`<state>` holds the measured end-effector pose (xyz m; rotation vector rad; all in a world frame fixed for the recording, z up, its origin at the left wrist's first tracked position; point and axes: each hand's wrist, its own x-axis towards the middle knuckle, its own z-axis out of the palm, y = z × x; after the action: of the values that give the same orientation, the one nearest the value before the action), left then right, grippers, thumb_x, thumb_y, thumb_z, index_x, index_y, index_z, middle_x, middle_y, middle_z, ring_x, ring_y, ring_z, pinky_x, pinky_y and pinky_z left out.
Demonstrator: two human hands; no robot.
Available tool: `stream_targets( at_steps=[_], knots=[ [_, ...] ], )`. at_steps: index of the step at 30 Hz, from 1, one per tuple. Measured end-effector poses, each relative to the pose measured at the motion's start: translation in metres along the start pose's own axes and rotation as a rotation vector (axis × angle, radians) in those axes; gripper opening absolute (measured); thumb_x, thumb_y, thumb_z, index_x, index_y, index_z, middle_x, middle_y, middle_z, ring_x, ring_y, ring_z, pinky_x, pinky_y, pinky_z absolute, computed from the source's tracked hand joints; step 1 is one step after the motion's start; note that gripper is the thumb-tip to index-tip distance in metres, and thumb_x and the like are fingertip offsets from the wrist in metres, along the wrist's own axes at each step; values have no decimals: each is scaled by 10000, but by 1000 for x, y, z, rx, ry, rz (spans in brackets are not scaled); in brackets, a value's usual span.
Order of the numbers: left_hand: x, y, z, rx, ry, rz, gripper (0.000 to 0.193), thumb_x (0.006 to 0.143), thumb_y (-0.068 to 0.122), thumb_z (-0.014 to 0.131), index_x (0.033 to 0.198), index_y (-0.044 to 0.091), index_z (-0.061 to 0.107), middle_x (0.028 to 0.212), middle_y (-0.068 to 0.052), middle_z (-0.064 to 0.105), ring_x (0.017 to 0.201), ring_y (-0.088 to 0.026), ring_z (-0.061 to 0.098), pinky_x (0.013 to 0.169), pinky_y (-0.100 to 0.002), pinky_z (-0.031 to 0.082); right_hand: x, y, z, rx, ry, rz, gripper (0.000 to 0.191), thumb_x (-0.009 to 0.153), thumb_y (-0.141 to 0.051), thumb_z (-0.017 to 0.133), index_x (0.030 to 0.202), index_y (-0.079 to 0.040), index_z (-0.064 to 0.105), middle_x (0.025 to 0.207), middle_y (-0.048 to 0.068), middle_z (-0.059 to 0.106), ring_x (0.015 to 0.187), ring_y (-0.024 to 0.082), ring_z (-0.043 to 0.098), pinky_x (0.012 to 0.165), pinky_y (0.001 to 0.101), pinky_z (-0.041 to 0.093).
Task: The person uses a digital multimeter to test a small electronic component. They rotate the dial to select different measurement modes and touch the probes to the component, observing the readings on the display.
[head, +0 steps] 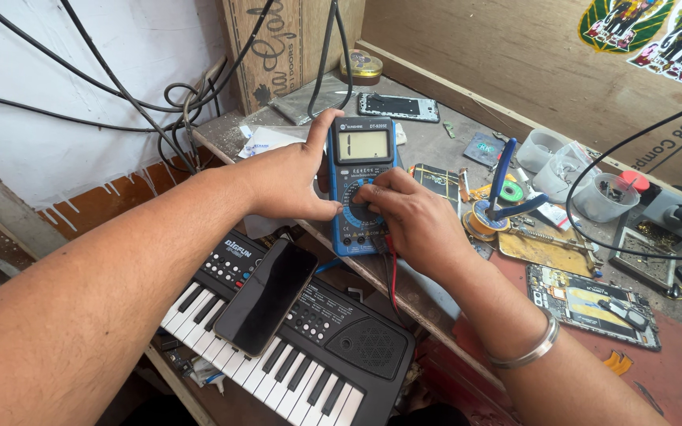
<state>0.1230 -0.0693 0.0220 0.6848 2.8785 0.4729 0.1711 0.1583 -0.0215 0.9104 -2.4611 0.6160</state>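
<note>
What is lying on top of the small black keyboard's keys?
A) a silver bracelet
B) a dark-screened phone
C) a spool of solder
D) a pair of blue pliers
B: a phone with a dark screen lies slantwise across the keys of the small black keyboard, below the blue multimeter that the left hand steadies and the right hand adjusts at the dial.

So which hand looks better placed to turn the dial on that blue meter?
Probably the right hand: its fingertips already rest on the round dial of the blue handheld meter with the grey screen. The left hand grips the meter's side, steadying it.
</note>
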Motion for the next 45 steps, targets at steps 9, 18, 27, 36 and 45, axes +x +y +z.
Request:
stream_targets(
  at_steps=[9,18,27,36,45],
  knots=[
    [0,-1,1,4,14,3,1363,747,431,801,1528,145,-279,1121,-271,699,1022,-373,734,957,-387,572,4,3,-3,47,-34,-76,371,863,61,589,1157,-112,734,1139,110,657,1013,348,694,837,443,548],
    [0,2,1,13,7,-16,1373,749,425,796,1524,134,-299,1141,-270,690,1024,-357,740,959,-373,579,4,4,-5,47,-52,-76,391,856,75,587,1164,-112,738,1157,116,658,1027,345,691,854,435,548],
    [0,2,1,31,4,-22,1376,756,431,795,1521,129,-308,1157,-278,681,1030,-362,734,956,-375,579,4,4,-4,28,-51,-71,398,840,75,603,1161,-117,740,1143,108,663,1012,343,694,845,438,547],
    [-1,1,2,10,16,-4,1370,750,430,795,1524,124,-293,1122,-270,697,1010,-364,739,950,-372,575,5,5,-3,41,-26,-110,413,827,96,593,1146,-119,743,1150,107,665,1018,338,697,861,434,549],
    [-1,-1,2,7,22,23,1344,765,434,790,1536,133,-268,1136,-306,690,1027,-387,733,957,-384,568,-7,1,-2,113,26,-65,243,908,10,637,1109,-93,725,1129,114,639,962,335,686,793,435,545]
  ],
)
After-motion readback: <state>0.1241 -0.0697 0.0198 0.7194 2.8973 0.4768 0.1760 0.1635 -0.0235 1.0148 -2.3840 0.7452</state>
